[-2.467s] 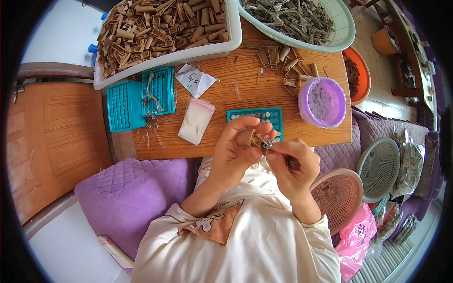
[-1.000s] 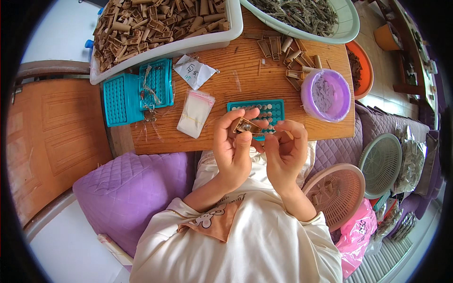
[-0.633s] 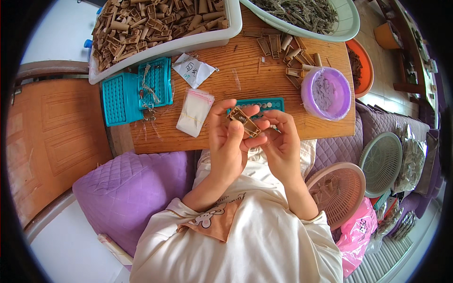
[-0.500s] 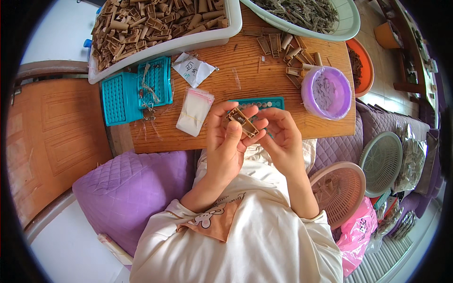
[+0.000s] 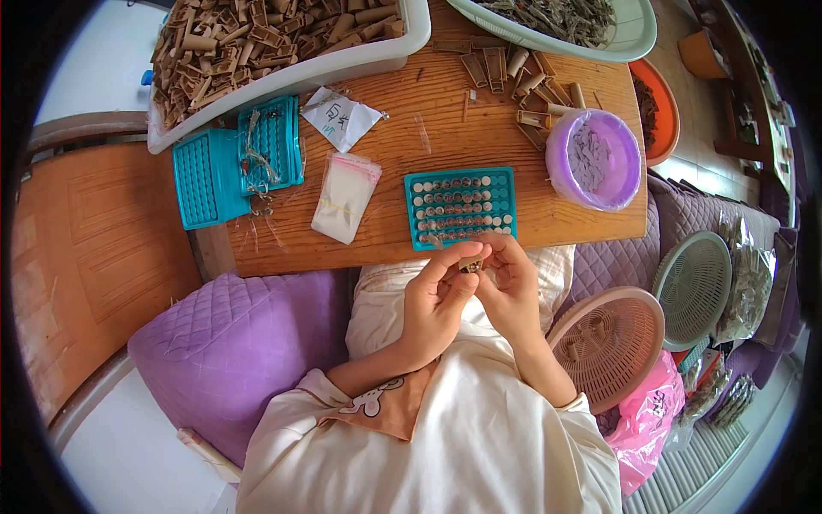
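At the near edge of the table, my left hand (image 5: 437,300) and my right hand (image 5: 511,287) meet with their fingertips pinched around a small brown plastic case (image 5: 470,265). The fingers cover most of it, and only its end and a bit of its inside show. Just beyond my fingertips lies a turquoise tray (image 5: 511,201) with rows of small round silver pieces in its pits; some pits at its right side hold none.
A white bin (image 5: 418,43) of brown plastic cases stands far left, near turquoise trays (image 5: 201,180), a paper packet (image 5: 342,118) and clear bags (image 5: 345,199). A lined purple tub (image 5: 632,163), loose cases (image 5: 495,68) and a pale green basket (image 5: 638,38) sit right. Baskets (image 5: 642,317) stand beside me.
Both hands have drawn down toward my body, uncovering the tray. The brown case has been turned: its long open side with a spring showed before, and now mainly its end shows.
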Demonstrator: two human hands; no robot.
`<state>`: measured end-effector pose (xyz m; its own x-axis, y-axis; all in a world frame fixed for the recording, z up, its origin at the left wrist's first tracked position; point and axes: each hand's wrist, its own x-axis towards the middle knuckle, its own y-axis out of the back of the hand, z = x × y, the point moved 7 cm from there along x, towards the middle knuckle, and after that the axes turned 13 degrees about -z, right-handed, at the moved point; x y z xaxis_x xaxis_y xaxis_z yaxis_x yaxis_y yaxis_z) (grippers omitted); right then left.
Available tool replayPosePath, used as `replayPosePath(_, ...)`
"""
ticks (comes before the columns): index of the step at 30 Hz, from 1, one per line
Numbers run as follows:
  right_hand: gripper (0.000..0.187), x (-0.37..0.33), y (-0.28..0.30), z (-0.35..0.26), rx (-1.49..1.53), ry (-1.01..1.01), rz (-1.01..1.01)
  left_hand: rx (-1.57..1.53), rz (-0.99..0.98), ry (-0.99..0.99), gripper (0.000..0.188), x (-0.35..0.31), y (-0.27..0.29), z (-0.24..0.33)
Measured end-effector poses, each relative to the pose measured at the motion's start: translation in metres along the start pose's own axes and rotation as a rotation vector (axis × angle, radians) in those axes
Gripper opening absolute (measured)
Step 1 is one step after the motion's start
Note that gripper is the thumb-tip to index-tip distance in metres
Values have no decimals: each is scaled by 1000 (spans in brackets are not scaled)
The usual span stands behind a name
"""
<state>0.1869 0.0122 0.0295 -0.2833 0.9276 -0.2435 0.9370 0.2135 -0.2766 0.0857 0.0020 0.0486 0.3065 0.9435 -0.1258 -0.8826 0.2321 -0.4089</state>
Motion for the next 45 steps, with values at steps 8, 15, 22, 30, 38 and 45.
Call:
replayPosePath(8, 30, 16, 47, -27, -658, 113, -36, -258, 33, 49, 38, 12, 19, -2)
replayPosePath(15, 16, 23, 50, -24, -1185, 293, 107, -306, 126, 90, 40, 12, 43, -5)
replayPosePath(22, 10, 21, 43, -31, -1149, 307, 136, -348, 63, 212, 44, 11, 35, -13)
replayPosePath(30, 19, -7, -11, -61, -786, 641, 125, -245, -103, 199, 45, 8, 12, -14)
replayPosePath(38, 27, -10, 22, -36, -841, 386, 139, -340, -44, 276, 28, -3, 19, -21)
replayPosePath(45, 17, 1, 38, -11, -1264, 294, 252, -231, -83, 279, 25, -3, 18, -22)
